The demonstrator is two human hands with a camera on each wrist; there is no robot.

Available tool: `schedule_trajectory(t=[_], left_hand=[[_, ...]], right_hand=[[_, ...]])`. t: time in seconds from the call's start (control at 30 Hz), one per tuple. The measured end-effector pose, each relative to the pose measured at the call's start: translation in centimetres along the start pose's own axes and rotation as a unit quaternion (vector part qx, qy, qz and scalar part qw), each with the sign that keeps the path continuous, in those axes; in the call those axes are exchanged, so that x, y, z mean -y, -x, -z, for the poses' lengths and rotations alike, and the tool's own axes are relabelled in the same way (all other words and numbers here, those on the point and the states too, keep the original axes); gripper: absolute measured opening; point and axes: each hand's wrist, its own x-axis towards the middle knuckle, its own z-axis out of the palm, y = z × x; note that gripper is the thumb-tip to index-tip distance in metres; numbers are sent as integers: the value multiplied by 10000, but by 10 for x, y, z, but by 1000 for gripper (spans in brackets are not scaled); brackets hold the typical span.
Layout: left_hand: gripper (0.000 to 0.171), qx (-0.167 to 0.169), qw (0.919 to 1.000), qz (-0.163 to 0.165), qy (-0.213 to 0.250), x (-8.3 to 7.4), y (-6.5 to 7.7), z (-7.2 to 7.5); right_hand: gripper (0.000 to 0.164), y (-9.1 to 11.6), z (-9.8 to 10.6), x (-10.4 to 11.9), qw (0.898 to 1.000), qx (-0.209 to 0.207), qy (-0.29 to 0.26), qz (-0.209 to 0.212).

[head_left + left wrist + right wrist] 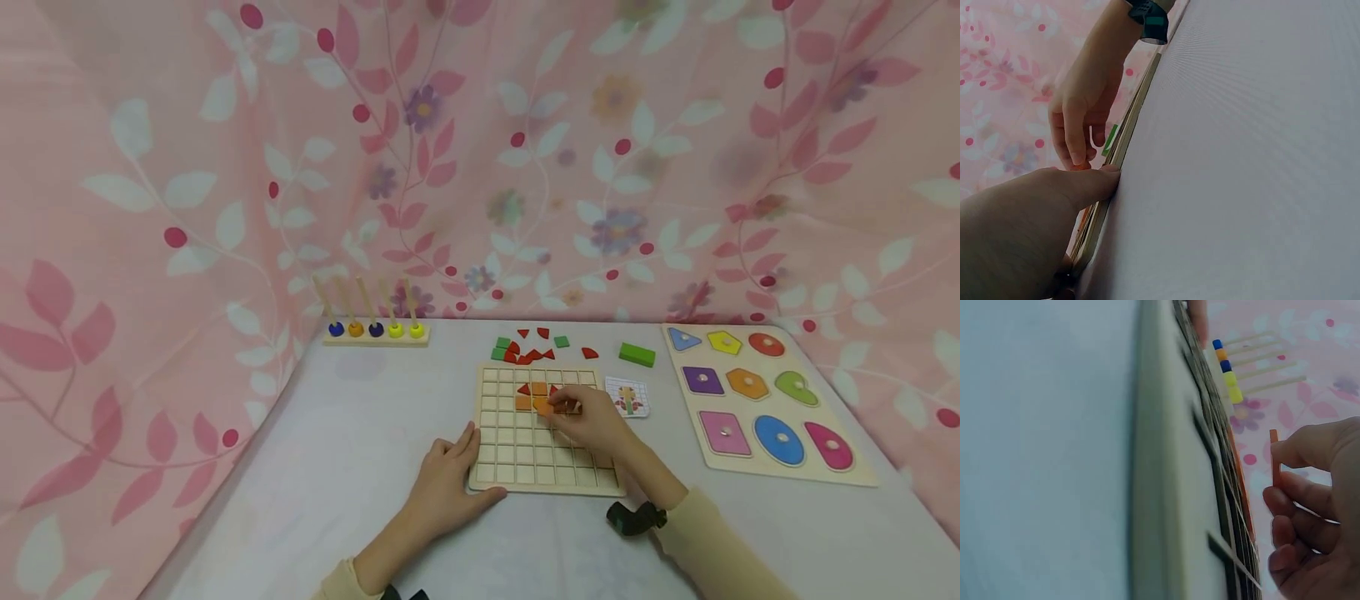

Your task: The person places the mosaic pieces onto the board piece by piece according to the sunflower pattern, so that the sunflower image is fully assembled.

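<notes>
A wooden grid board [525, 477] lies on the white table. In the head view my left hand [447, 486] rests at its left edge, fingers spread and thumb by the near corner; the left wrist view shows that thumb [1094, 185] touching the rim. Above the board's upper middle, my right hand [591, 421] pinches a thin orange tile [1275, 464] between thumb and fingertips, seen edge-on in the right wrist view. Orange square tiles [538, 388] and red triangles [523, 389] sit in cells beneath and beside this hand, which hides part of them.
Loose red pieces [590, 352] and green squares [562, 342] lie behind the board. A pattern card [627, 397] and green blocks [637, 354] are to its right. A shape puzzle [716, 468] stretches along the right side; a bead stand [377, 340] is at back left.
</notes>
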Motion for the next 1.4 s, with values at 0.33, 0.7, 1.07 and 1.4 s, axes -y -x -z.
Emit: schedule_trajectory(t=[0.33,0.7,1.07,1.4], left_hand=[[106,64,10000,6,15,0,1,-2],[105,36,10000,-31,14,-2,0,0],[104,-22,10000,-21,-8,-2,1,1],[103,-83,9999,-8,-61,-2,1,2]], right_hand=[[23,13,-13,-19,9989,-448,-119,65],[24,16,-15,-25,9964,-627,-186,548],[23,12,-16,-26,9926,-417,148,1127],[19,8,-19,-29,9906,-518,200,1246]])
